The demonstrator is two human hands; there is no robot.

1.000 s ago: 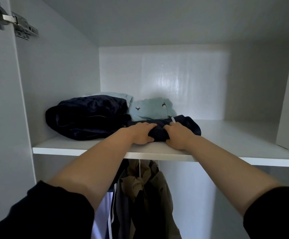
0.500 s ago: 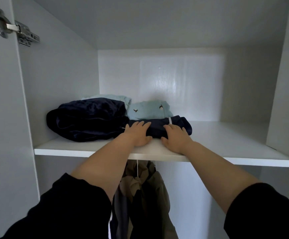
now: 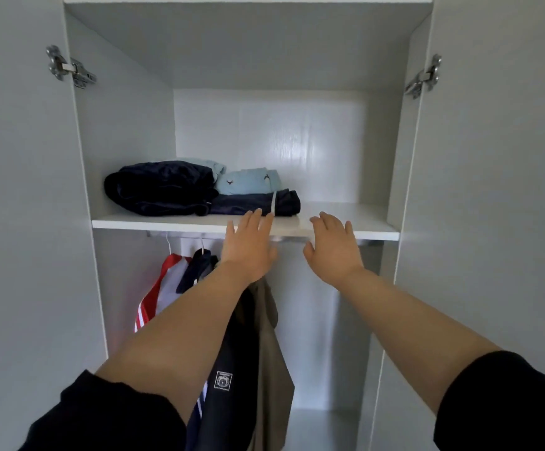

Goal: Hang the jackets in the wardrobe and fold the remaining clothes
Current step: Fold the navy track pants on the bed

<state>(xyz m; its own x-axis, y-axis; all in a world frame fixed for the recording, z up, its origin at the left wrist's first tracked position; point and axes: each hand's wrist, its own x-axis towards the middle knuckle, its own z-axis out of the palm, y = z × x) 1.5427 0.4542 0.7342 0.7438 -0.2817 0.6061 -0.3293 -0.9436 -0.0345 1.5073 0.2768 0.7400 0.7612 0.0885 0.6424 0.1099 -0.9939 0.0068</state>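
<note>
My wardrobe [image 3: 128,131] fills the view with both doors swung wide, its top and floor cut off by the frame. The white shelf [image 3: 346,216] is my landmark. Below it, the hanging jackets [image 3: 248,369] are half hidden behind my left forearm: I can make out a dark one with a small square badge, an olive-brown one beside it, and further left a white one with red stripes [image 3: 154,297]; how many hang there in all I cannot tell. The rail under the shelf shows only in short bits. On the shelf's left half sits the folded pile: a bulky dark navy bundle [image 3: 160,187] against the left wall, a pale blue folded garment [image 3: 251,181] behind, mostly covered, and a flat navy folded piece [image 3: 251,203] with a white strip in front. The shelf's right half is bare white board, with a glossy sheen on the back wall above it. My left hand [image 3: 248,249] hovers just in front of the shelf edge, fingers straight and spread, holding nothing, its tips overlapping the navy piece in view; contact I cannot judge. My right hand [image 3: 332,249] floats right of it, also spread and holding nothing. Metal hinges [image 3: 69,68] sit high on both doors.
</note>
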